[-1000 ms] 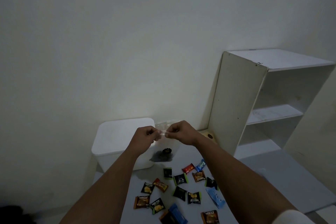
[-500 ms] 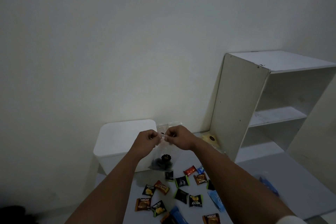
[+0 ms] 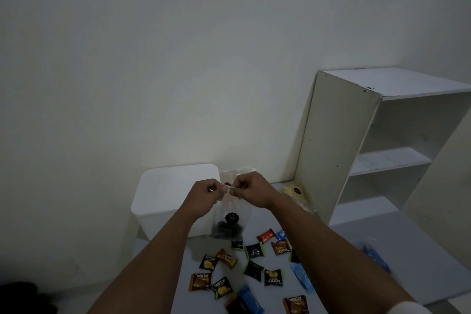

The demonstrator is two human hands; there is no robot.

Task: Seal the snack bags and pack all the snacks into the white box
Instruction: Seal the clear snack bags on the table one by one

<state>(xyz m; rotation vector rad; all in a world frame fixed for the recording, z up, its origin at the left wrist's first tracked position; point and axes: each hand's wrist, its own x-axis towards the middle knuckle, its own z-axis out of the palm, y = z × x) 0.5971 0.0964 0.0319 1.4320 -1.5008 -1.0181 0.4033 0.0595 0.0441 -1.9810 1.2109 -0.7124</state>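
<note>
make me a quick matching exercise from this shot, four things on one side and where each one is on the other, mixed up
Things:
1. clear plastic snack bag
2. white lidded box
3. white open shelf unit
4. small red snack packet

Places:
A. standing at the right, by the wall
B. lying on the table among other packets
C. pinched at its top by both hands
D. behind the left hand

Pairs: 1-C, 2-D, 3-A, 4-B

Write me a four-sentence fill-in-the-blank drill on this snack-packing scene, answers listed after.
1. Both the left hand and right hand pinch the top of a clear plastic ____ holding dark snacks.
2. The white plastic box has its lid ____.
3. The small wrapped snack packets lie loose on the grey ____.
4. The white wooden shelf unit stands to the ____ of the white plastic box.

Answers: bag; on; table; right
</note>
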